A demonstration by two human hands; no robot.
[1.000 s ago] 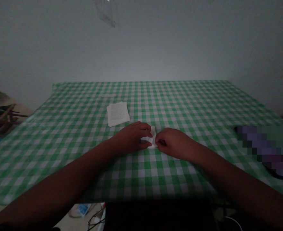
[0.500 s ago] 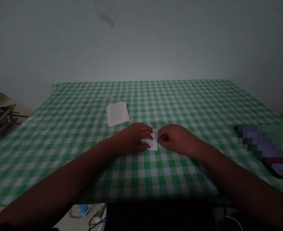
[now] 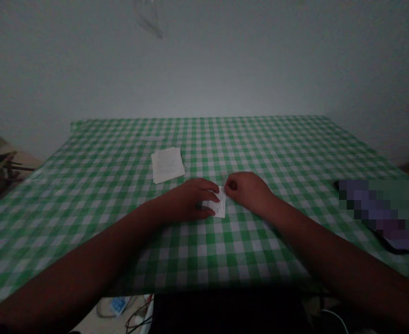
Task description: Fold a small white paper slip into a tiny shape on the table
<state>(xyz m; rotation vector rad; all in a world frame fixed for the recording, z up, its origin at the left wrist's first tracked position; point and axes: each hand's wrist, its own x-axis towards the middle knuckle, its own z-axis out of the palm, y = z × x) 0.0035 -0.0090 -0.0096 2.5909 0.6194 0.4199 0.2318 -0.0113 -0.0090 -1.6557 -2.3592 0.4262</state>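
A small piece of printed paper [image 3: 221, 204] lies on the checked tablecloth, its left part covered. My left hand [image 3: 193, 199] rests over that side, fingers spread flat on the sheet and thumb near its lower edge. At the paper's upper right corner is my right hand [image 3: 248, 190], its thumb and index finger curled together in a pinch. Whether the corner or anything else is between those fingertips is hidden. Beyond my left hand sits a stack of printed sheets [image 3: 168, 165], slightly fanned out of line.
A green-and-white checked tablecloth [image 3: 277, 153] covers the table, which reaches back to a pale wall [image 3: 225, 69]. A dark-edged, pixelated flat object [image 3: 374, 213] lies at the right. A faint whitish strip [image 3: 152, 138] is behind the stack. Cables [image 3: 138, 315] show on the floor below.
My right hand has moved away from me along the paper's right edge to its upper corner, still pinched. My left hand holds its place on the paper. The view has shifted slightly.
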